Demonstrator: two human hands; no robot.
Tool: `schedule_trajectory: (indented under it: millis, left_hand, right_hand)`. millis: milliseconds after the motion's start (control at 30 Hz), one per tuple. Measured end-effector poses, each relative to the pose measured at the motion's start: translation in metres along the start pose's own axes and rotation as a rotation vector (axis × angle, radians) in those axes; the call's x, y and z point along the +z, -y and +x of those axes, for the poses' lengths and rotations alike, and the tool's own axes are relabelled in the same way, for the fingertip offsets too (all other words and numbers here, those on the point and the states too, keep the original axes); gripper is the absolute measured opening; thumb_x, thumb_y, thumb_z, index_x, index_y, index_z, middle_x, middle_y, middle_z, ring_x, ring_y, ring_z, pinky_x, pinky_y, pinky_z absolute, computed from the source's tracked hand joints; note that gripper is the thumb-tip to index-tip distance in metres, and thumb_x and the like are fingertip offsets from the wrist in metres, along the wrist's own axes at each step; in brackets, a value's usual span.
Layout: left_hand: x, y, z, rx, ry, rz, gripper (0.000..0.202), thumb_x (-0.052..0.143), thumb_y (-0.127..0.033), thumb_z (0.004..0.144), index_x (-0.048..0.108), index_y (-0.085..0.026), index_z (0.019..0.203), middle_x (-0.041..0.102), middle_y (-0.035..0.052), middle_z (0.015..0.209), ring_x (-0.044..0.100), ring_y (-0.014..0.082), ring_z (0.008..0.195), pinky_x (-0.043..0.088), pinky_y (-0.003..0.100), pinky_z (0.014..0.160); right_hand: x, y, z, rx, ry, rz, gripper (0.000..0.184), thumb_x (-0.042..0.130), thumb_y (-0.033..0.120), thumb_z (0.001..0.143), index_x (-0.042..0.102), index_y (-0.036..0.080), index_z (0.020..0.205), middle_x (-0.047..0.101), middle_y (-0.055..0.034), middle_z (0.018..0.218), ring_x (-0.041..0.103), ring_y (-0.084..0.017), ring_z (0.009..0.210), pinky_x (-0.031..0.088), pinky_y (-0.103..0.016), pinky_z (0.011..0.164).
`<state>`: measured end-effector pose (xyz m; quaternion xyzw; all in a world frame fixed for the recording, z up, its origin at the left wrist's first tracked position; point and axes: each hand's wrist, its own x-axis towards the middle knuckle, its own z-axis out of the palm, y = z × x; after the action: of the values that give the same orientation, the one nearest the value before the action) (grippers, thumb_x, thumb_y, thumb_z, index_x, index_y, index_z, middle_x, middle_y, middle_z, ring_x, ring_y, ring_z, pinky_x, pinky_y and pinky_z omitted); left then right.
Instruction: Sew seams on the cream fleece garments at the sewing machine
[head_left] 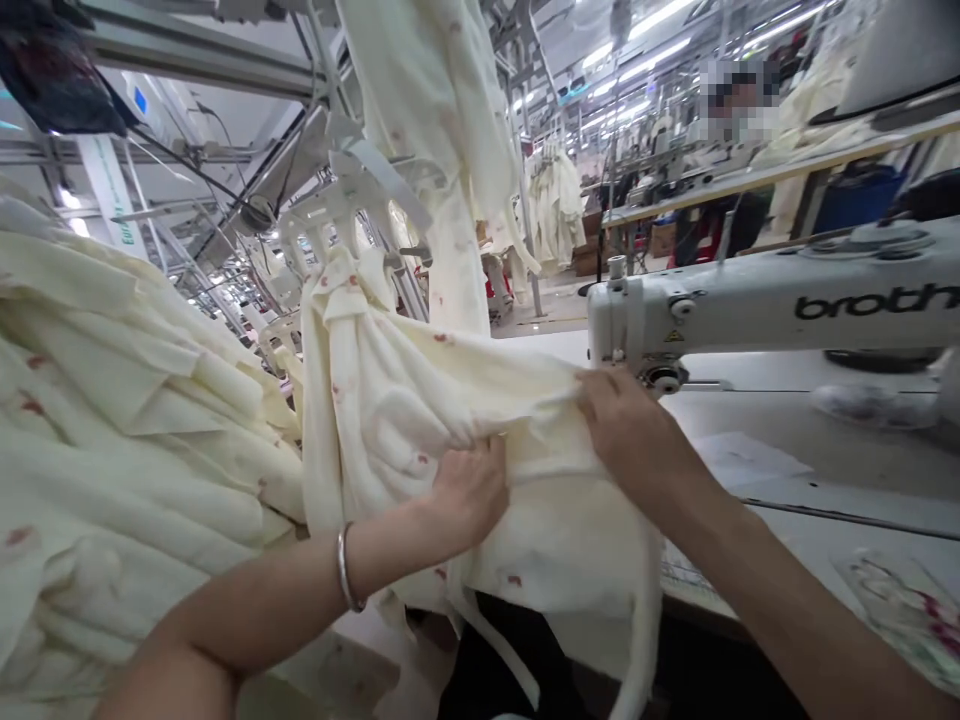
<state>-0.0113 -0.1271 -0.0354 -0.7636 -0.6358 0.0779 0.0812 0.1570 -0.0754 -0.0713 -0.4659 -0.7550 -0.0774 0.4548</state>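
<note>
A cream garment (405,400) with small reddish printed marks is stretched across in front of me, its left part hanging from a white hanger clamp (330,215). My left hand (472,490), with a silver bangle on the wrist, is closed on the cloth near the middle. Further right, my right hand (619,420) pinches the garment's edge, close to the needle end of a white sewing machine (750,300). Between the two hands the fabric is drawn into folds. Narrow cream strips (641,630) dangle from its lower side over my lap.
A large heap of cream cloth (135,420) fills the left side. Another cream garment (435,110) hangs above. Around the machine, its white table (720,400) holds a paper scrap (750,458) and a clear bag (870,405). A person (739,100) is in the background.
</note>
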Motion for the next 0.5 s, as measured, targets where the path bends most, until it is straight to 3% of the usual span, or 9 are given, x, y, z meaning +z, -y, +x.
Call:
schedule_trajectory:
  millis: [67, 133, 167, 233, 300, 400, 500]
  left_hand:
    - [0.022, 0.002, 0.010, -0.032, -0.016, -0.014, 0.027, 0.050, -0.014, 0.080, 0.052, -0.005, 0.106, 0.065, 0.0160, 0.084, 0.065, 0.0267, 0.075, 0.048, 0.032, 0.059]
    - [0.016, 0.009, 0.018, -0.024, -0.058, -0.042, 0.025, 0.044, -0.012, 0.082, 0.052, -0.007, 0.106, 0.066, 0.0121, 0.080, 0.064, 0.0238, 0.073, 0.047, 0.030, 0.060]
    - [0.004, 0.012, 0.020, -0.019, -0.093, -0.056, 0.025, 0.041, -0.014, 0.084, 0.052, -0.009, 0.107, 0.066, 0.0102, 0.080, 0.064, 0.0223, 0.074, 0.046, 0.030, 0.062]
    - [-0.033, 0.011, 0.022, -0.001, -0.207, -0.084, 0.025, 0.036, -0.020, 0.088, 0.053, -0.013, 0.106, 0.065, 0.0070, 0.083, 0.061, 0.0191, 0.075, 0.044, 0.029, 0.066]
    - [-0.071, 0.002, 0.022, 0.060, -0.341, -0.129, 0.024, 0.038, -0.024, 0.088, 0.058, -0.015, 0.097, 0.063, 0.0037, 0.078, 0.057, 0.0158, 0.068, 0.041, 0.028, 0.063]
    - [-0.111, -0.012, 0.022, 0.184, -0.494, -0.204, 0.020, 0.045, -0.022, 0.084, 0.063, -0.014, 0.082, 0.056, -0.0006, 0.061, 0.047, 0.0105, 0.054, 0.034, 0.025, 0.056]
    - [-0.127, -0.016, 0.025, 0.225, -0.577, -0.233, 0.018, 0.048, -0.021, 0.082, 0.064, -0.014, 0.080, 0.055, -0.0010, 0.060, 0.047, 0.0093, 0.054, 0.033, 0.024, 0.054]
  right_hand:
    - [-0.004, 0.006, -0.025, -0.044, 0.014, 0.038, 0.024, 0.036, 0.012, 0.090, 0.059, 0.010, 0.097, 0.060, -0.0159, 0.099, 0.059, -0.026, 0.091, 0.049, -0.037, 0.075]
    - [-0.003, 0.022, -0.056, -0.069, 0.130, 0.245, 0.023, 0.037, 0.018, 0.093, 0.059, 0.017, 0.086, 0.062, -0.0079, 0.083, 0.061, -0.019, 0.075, 0.050, -0.028, 0.064]
    - [0.000, 0.033, -0.071, -0.047, 0.234, 0.384, 0.023, 0.038, 0.020, 0.094, 0.059, 0.019, 0.086, 0.063, -0.0048, 0.078, 0.061, -0.016, 0.069, 0.049, -0.025, 0.060]
    - [0.013, 0.057, -0.096, 0.042, 0.376, 0.589, 0.022, 0.039, 0.023, 0.093, 0.058, 0.018, 0.103, 0.065, -0.0051, 0.088, 0.063, -0.017, 0.074, 0.051, -0.026, 0.065]
    - [0.028, 0.078, -0.111, 0.144, 0.390, 0.695, 0.030, 0.039, 0.023, 0.092, 0.052, 0.016, 0.118, 0.064, -0.0086, 0.097, 0.062, -0.020, 0.085, 0.051, -0.030, 0.073]
    - [0.038, 0.092, -0.117, 0.260, 0.344, 0.857, 0.021, 0.040, 0.025, 0.091, 0.058, 0.018, 0.099, 0.059, -0.0085, 0.092, 0.058, -0.021, 0.090, 0.048, -0.032, 0.080]
    - [0.022, 0.084, -0.122, 0.429, 0.445, 1.080, 0.015, 0.052, 0.033, 0.084, 0.055, 0.019, 0.089, 0.058, -0.0069, 0.094, 0.056, -0.021, 0.095, 0.045, -0.033, 0.086]
